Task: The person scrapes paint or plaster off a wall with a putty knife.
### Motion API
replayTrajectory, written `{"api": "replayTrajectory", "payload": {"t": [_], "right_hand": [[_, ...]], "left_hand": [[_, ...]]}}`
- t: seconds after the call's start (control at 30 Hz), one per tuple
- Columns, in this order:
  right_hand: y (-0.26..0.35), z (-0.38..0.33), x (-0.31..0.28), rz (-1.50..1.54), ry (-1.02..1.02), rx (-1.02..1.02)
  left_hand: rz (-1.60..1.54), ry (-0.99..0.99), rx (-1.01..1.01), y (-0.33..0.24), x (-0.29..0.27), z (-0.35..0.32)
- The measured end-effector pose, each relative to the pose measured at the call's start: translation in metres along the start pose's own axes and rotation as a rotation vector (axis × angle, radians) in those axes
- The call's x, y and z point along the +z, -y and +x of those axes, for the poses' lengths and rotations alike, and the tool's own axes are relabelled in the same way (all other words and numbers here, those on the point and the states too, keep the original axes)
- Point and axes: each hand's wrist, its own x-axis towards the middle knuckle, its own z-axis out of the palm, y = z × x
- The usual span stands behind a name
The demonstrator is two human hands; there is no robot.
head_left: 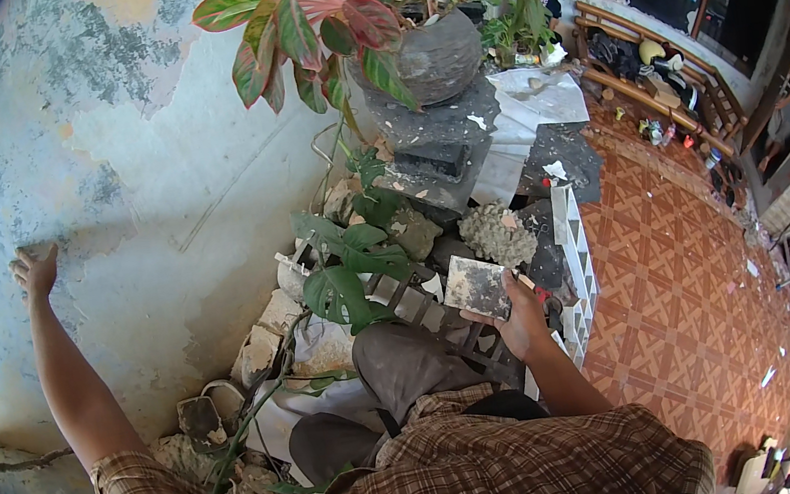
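Observation:
My left hand (pixel 35 269) is stretched out to the left and rests flat against a peeling, patchy wall (pixel 143 181), fingers apart. My right hand (pixel 522 318) holds a flat, square, mortar-stained metal trowel blade (pixel 476 286) by its handle, low in front of my raised knee (pixel 400 357). The blade hovers over rubble and green leaves (pixel 347 264). I wear a brown plaid shirt (pixel 428 485).
A dark round pot (pixel 434 59) with red-green leaves stands on stacked slabs by the wall. Stones, broken pieces and a white lattice block (pixel 573 252) lie at the wall's foot. Orange patterned floor tiles (pixel 682 277) spread to the right; a wooden bench (pixel 664 78) with clutter stands behind.

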Motion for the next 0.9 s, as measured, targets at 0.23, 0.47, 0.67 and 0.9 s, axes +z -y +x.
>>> {"api": "replayTrajectory", "payload": {"t": [0.23, 0.47, 0.67, 0.9], "right_hand": [[0.009, -0.001, -0.023, 0.041, -0.034, 0.024], [0.026, 0.005, -0.069, 0.004, -0.226, -0.136], [0.053, -0.014, -0.126, -0.147, -0.431, -0.284], [-0.013, -0.027, -0.268, -0.993, -0.878, -0.163]], "left_hand": [[-0.134, -0.157, -0.044, 0.053, 0.0, 0.068], [-0.02, -0.427, 0.216, -0.039, -0.031, 0.009], [0.218, -0.288, 0.148, -0.081, -0.043, -0.028], [0.449, -0.221, 0.057, -0.084, -0.067, -0.075]]}}
